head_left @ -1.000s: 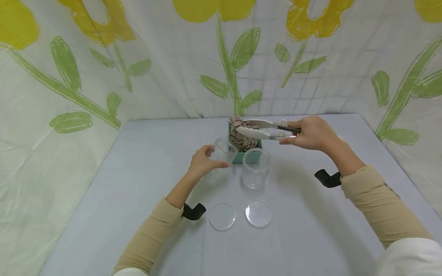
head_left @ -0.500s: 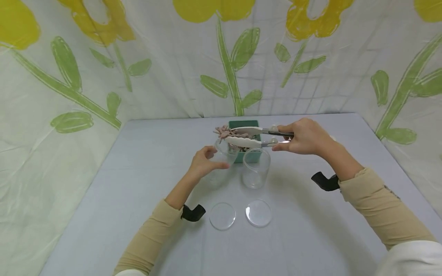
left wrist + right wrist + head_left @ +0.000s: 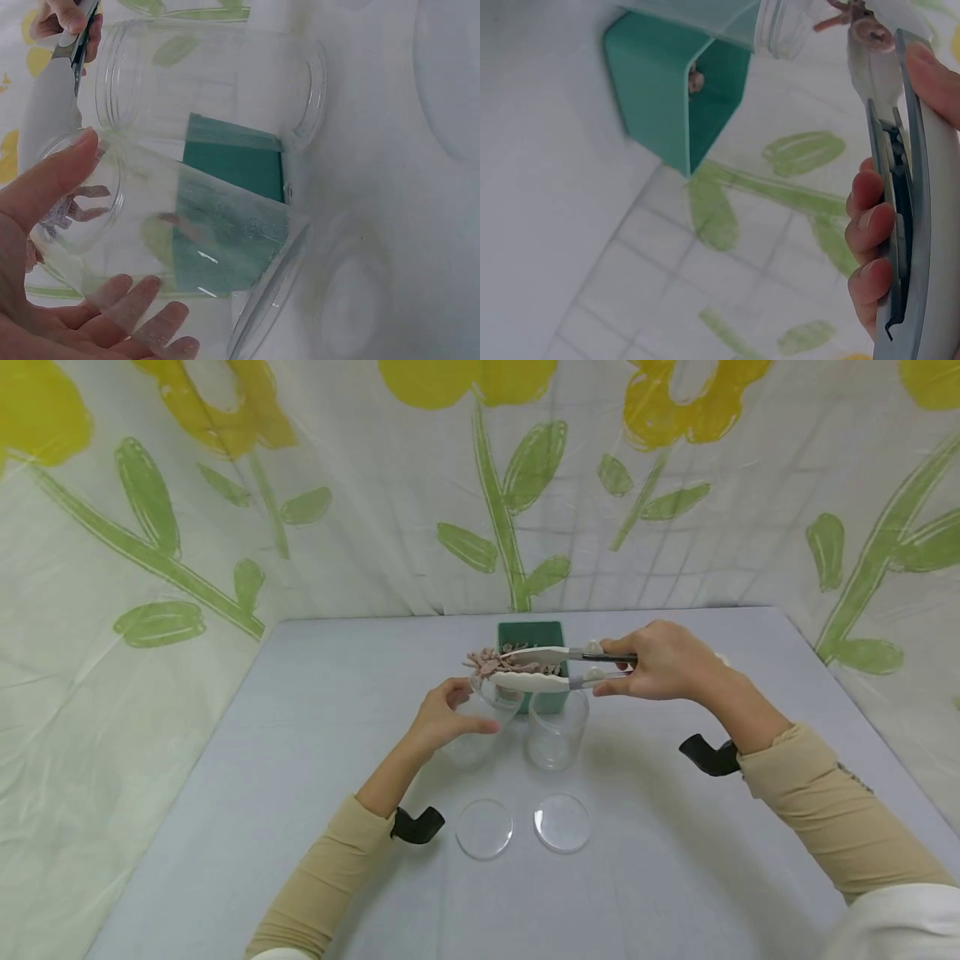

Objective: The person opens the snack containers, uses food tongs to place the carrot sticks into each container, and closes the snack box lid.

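My left hand (image 3: pixel 441 718) holds a clear plastic jar (image 3: pixel 142 195), tilted and raised off the table, with the thumb near its rim. My right hand (image 3: pixel 663 660) grips kitchen tongs (image 3: pixel 528 681) with white scalloped tips. Between those tips is a clump of pinkish-brown shredded strips (image 3: pixel 483 662), right at the mouth of the tilted jar. Some strips show inside the jar's rim in the left wrist view. Behind the tongs stands a green rectangular box (image 3: pixel 531 633); a few strips are visible in it, and the tongs hide part of its inside.
A second clear jar (image 3: pixel 557 731) stands upright in front of the green box. Two round clear lids (image 3: pixel 484 829) lie side by side nearer to me on the pale tablecloth (image 3: pixel 300 760). A flower-printed curtain (image 3: pixel 360 527) hangs behind the table.
The tongs have lifted the strips out of the green box and carried them left and down to the held jar's mouth. My left hand has stayed nearly in place.
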The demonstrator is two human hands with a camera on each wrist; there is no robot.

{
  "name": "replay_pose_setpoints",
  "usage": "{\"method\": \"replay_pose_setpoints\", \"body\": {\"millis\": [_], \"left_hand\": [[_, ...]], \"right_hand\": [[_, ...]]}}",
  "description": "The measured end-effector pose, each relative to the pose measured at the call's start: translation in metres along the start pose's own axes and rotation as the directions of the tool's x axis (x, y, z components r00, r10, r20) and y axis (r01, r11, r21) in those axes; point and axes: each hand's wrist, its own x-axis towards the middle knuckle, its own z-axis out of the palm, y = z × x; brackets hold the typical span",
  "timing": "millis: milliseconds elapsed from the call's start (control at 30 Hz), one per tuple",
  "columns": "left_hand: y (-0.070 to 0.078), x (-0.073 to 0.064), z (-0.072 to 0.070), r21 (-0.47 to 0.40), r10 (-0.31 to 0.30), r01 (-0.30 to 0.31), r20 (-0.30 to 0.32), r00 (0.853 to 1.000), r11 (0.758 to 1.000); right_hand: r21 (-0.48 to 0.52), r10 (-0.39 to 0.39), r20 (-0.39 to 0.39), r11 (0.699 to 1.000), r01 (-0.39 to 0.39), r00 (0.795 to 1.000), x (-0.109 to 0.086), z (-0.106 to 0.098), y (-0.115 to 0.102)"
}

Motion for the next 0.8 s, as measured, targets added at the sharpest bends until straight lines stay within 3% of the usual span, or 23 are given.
{"method": "replay_pose_setpoints", "body": {"millis": [267, 500, 800], "left_hand": [[-0.0027, 0.0012, 0.0004, -0.01, 0.021, -0.02, 0.022, 1.0, 1.0], [-0.0039, 0.0022, -0.0001, -0.009, 0.024, -0.024, 0.009, 1.0, 1.0], [-0.007, 0.0041, 0.002, -0.07, 0.016, -0.018, -0.02, 1.0, 0.997]], "right_hand": [[0.0, -0.034, -0.01, 0.999, 0.034, 0.999, 0.0004, 0.0012, 0.0046], [-0.011, -0.042, -0.027, 0.999, 0.042, 0.999, -0.0011, -0.0006, 0.0063], [0.003, -0.102, -0.028, 0.995, 0.102, 0.994, -0.0011, 0.0027, 0.0087]]}}
